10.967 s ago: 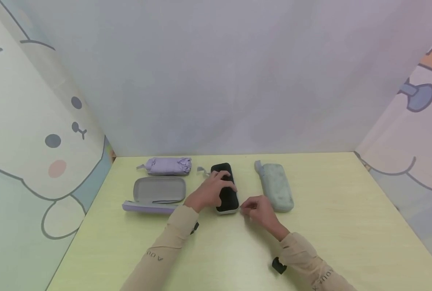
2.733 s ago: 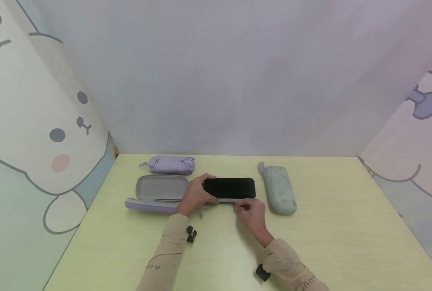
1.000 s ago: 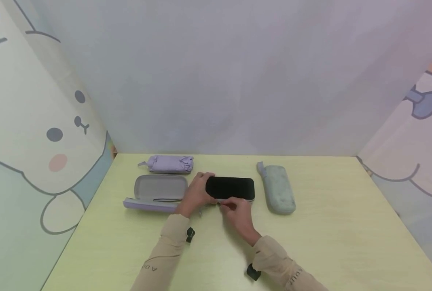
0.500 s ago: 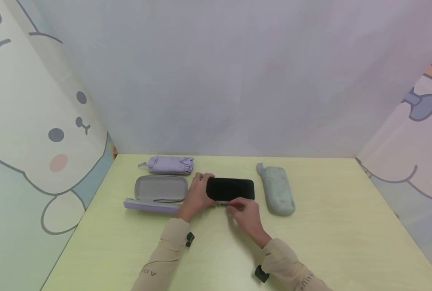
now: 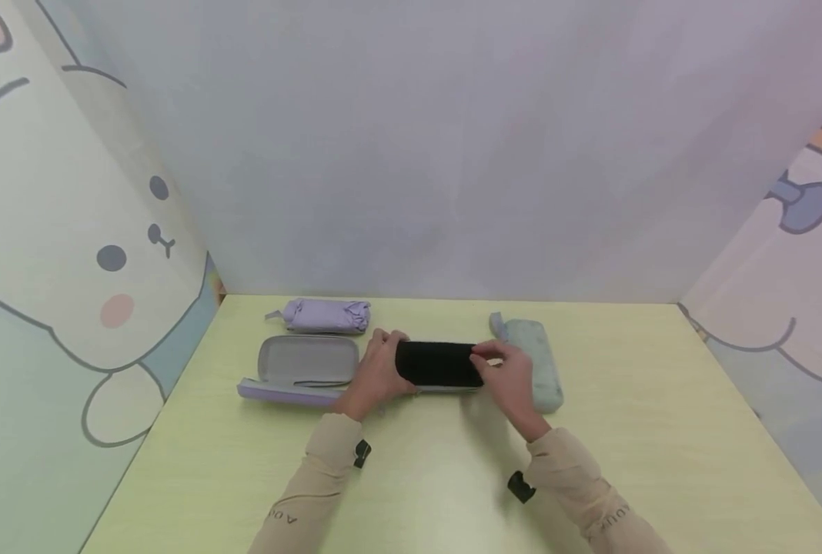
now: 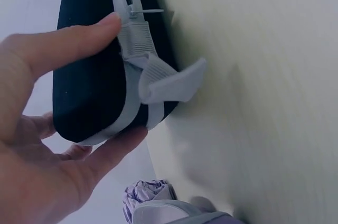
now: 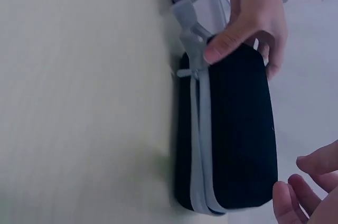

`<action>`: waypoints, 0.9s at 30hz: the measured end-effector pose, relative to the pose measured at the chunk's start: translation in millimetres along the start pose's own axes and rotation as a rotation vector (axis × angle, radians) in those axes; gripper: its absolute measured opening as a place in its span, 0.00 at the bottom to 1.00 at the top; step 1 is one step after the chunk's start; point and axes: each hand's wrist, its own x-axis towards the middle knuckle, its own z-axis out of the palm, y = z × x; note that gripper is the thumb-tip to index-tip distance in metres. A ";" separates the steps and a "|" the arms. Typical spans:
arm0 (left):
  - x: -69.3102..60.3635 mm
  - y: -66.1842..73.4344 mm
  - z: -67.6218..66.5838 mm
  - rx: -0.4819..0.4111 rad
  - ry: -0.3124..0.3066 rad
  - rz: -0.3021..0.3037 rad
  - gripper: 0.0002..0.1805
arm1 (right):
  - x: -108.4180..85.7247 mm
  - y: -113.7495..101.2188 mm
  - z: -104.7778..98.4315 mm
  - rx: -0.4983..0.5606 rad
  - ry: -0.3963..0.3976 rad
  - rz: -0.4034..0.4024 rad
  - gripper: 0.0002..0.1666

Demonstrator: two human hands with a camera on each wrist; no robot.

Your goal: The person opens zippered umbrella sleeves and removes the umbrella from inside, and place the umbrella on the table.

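A black zip case with grey zipper tape lies lengthwise in front of me. My left hand grips its left end, thumb along the front edge and fingers round the far side. In the left wrist view the zipper pull sits at that end, beside a grey fabric loop. The zipper shows parted tape along the front side in the right wrist view. My right hand is at the right end; its fingertips meet the case's corner, thumb and fingers apart. The inside of the case is hidden.
Left of the case lies an opened grey-lined case with a lilac lid. Behind that is a crumpled lilac folded bundle. A pale green pouch lies right, partly behind my right hand. All rest on the yellow table.
The black case has turned from upright to crosswise. My right hand, lately pinching at the front zipper edge, has moved right and up to the case's right end. My left hand keeps its grip.
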 end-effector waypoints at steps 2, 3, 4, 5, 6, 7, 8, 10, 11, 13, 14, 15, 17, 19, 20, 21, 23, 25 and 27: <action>0.2 0.8 -1.1 -0.002 0.004 -0.003 0.46 | 9.0 0.5 -7.0 -0.029 0.024 0.020 0.05; 0.0 1.1 -1.5 -0.002 0.006 0.002 0.46 | 13.0 1.0 -10.1 -0.038 0.021 0.034 0.05; -0.3 1.2 -1.9 -0.001 0.010 0.012 0.46 | 16.4 1.6 -13.1 -0.043 0.011 0.053 0.05; -0.7 1.5 -2.2 -0.002 0.010 0.019 0.45 | 19.6 2.3 -15.5 -0.052 -0.005 0.069 0.05; -1.1 1.5 -2.0 0.002 0.011 0.025 0.46 | 22.4 2.9 -17.6 -0.063 -0.027 0.083 0.06; -1.7 1.5 -1.9 0.007 0.013 0.033 0.46 | 24.9 3.3 -19.4 -0.074 -0.052 0.094 0.07; -2.5 1.7 -1.8 0.013 0.016 0.037 0.46 | 27.5 3.8 -20.6 -0.084 -0.079 0.098 0.07; -4.3 2.2 -1.5 0.025 0.024 0.042 0.46 | 32.4 5.0 -22.0 -0.114 -0.140 0.093 0.09; -5.3 2.9 -1.0 0.026 0.026 0.039 0.46 | 34.8 6.2 -22.4 -0.129 -0.171 0.079 0.09; -7.7 4.3 -0.6 0.028 0.036 0.042 0.46 | 39.8 8.5 -22.6 -0.146 -0.229 0.052 0.10; -9.0 5.1 -0.8 0.024 0.039 0.042 0.45 | 42.4 9.6 -22.4 -0.150 -0.258 0.035 0.09; -10.4 6.0 -0.8 0.022 0.044 0.044 0.44 | 45.0 10.6 -22.0 -0.150 -0.290 0.018 0.09; -12.7 7.2 -0.6 0.018 0.051 0.048 0.43 | 50.4 12.8 -20.8 -0.146 -0.354 -0.008 0.09; -14.8 8.2 -0.1 0.018 0.058 0.047 0.43 | 54.8 12.5 -19.3 -0.144 -0.430 -0.016 0.09; -15.6 8.4 0.2 0.018 0.062 0.046 0.43 | 56.7 11.4 -18.1 -0.148 -0.471 -0.021 0.09; -16.5 8.6 0.3 0.020 0.067 0.045 0.42 | 58.3 9.3 -17.3 -0.151 -0.512 -0.022 0.10; -17.9 9.1 0.9 0.015 0.069 0.043 0.42 | 61.6 7.1 -15.1 -0.158 -0.591 -0.024 0.11; -18.9 9.6 1.1 0.008 0.071 0.043 0.42 | 64.1 4.9 -13.4 -0.160 -0.649 -0.028 0.11; -19.5 10.0 1.4 0.000 0.071 0.042 0.42 | 66.6 5.3 -11.6 -0.153 -0.691 -0.029 0.10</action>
